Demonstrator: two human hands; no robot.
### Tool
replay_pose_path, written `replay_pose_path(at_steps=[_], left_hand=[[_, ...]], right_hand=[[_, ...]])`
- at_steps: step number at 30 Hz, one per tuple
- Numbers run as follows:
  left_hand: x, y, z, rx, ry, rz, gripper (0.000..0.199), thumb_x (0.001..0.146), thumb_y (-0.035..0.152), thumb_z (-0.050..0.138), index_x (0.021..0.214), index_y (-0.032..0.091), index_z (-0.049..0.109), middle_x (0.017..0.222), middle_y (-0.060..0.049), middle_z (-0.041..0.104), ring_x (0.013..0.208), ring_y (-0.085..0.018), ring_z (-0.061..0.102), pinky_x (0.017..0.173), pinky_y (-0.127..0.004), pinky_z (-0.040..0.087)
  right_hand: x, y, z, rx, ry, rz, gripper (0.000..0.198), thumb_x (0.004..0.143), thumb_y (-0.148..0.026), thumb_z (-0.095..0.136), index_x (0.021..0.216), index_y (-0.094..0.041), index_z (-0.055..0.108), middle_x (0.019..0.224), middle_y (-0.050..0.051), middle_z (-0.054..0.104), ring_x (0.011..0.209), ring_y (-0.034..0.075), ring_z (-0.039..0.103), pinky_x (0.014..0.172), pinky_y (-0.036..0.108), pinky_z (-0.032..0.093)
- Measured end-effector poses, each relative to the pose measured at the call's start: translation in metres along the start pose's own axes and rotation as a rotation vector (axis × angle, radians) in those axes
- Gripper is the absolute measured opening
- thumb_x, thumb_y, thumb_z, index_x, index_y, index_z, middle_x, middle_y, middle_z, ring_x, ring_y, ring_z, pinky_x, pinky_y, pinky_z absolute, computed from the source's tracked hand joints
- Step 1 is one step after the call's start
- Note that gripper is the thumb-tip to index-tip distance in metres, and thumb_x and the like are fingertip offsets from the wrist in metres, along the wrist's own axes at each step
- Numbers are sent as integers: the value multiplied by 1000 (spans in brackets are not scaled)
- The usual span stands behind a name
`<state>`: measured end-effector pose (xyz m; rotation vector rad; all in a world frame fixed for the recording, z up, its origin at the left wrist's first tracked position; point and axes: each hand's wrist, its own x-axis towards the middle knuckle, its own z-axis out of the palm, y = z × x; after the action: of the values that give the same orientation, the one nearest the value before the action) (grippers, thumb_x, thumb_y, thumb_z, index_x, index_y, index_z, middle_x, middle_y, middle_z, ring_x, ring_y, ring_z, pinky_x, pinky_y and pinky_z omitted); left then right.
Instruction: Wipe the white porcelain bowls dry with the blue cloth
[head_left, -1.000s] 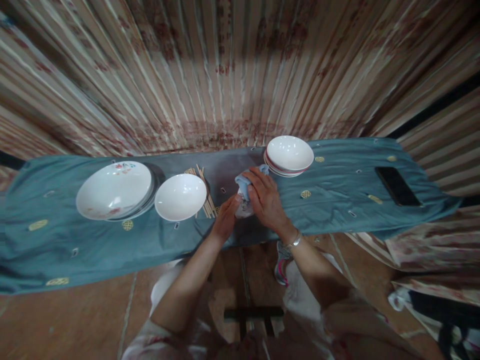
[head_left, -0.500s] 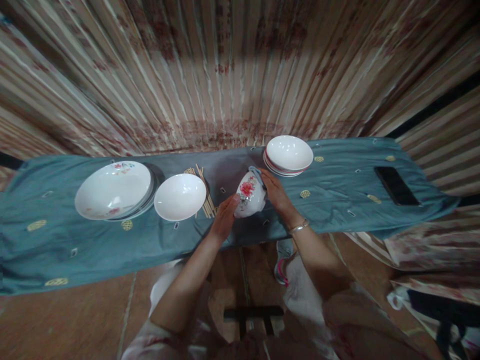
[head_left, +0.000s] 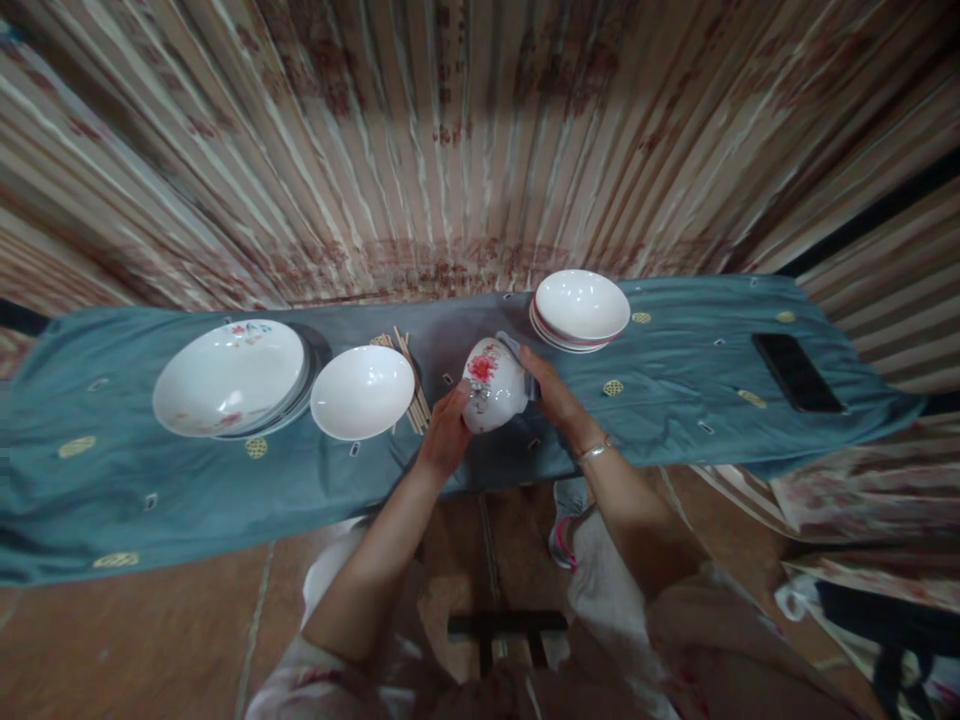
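Between my hands a white bowl (head_left: 495, 392) with a red flower is tipped on its side above the table, its outside facing me. My left hand (head_left: 448, 432) grips the bowl at its left edge. On the other side my right hand (head_left: 553, 392) presses a grey-blue cloth (head_left: 513, 345) against the bowl; most of the cloth is hidden behind the fingers and bowl. Left of my left hand lie several wooden chopsticks (head_left: 417, 400) and a white bowl standing alone (head_left: 362, 392). Behind my right hand stands a stack of white bowls (head_left: 583, 306) with red bands.
A stack of large flowered plates (head_left: 229, 380) is at the left of the table, which wears a teal cloth (head_left: 191, 490). A black phone (head_left: 796, 373) lies at the right. Pleated curtains (head_left: 480, 150) hang close behind the table. A dark bar (head_left: 508, 627) shows below.
The held bowl has turned in my hands; its red flower has shifted left and up. My right hand with the cloth has moved slightly round the bowl's right side. Other dishes stay put.
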<state>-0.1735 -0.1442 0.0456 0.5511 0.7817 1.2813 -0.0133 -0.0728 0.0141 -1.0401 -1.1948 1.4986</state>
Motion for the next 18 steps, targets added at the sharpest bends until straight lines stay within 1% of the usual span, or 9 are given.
replay_pose_path(at_steps=[2,3,5,7,10,12,16,18], left_hand=[[2,3,0,-45,16,4,30,87,41,66,100,16,75,105,-11,78,123,-29,64,105,-41,51],[3,3,0,-63,28,5,30,88,40,65,102,16,75,107,-11,78,124,-29,64,105,-40,51],[4,5,-2,-89,52,-3,31,90,39,62,107,16,74,110,-11,77,125,-27,63,106,-39,50],[6,5,-4,-105,73,-6,32,92,38,60,109,14,73,110,-10,77,124,-27,64,106,-40,50],[7,5,-6,-110,96,1,31,95,35,56,109,12,73,108,-10,78,123,-25,64,109,-39,49],[7,7,-5,-128,114,-11,32,98,32,50,110,12,73,107,-9,78,123,-24,65,111,-39,47],[4,15,3,-201,170,-81,36,102,30,41,110,14,72,109,-9,78,126,-24,63,112,-42,46],[2,19,7,-211,156,-93,37,102,33,41,111,14,71,113,-10,77,129,-25,61,112,-43,46]], right_hand=[[-4,-8,-1,60,-43,72,69,79,-56,70,139,-24,60,141,6,63,135,27,55,117,46,40],[-6,-11,-2,64,-53,106,70,76,-52,74,138,-24,61,143,5,62,136,28,54,117,47,41],[-8,-15,-5,34,-53,156,71,70,-45,80,137,-27,62,146,3,59,140,29,50,118,48,40],[-9,-16,-7,-1,-54,176,73,67,-41,83,136,-29,63,150,0,56,143,30,45,120,49,36],[-9,-17,-7,-32,-67,160,73,66,-41,84,135,-29,64,153,0,53,145,31,42,122,51,32],[-9,-17,-6,-38,-63,142,70,68,-44,83,134,-29,65,152,1,54,145,30,42,121,51,33],[-10,-19,0,-7,-14,165,60,70,-48,81,126,-29,71,139,1,66,137,29,52,116,47,41],[-10,-21,3,25,5,178,58,69,-50,82,122,-28,73,130,1,71,132,29,57,113,44,44]])
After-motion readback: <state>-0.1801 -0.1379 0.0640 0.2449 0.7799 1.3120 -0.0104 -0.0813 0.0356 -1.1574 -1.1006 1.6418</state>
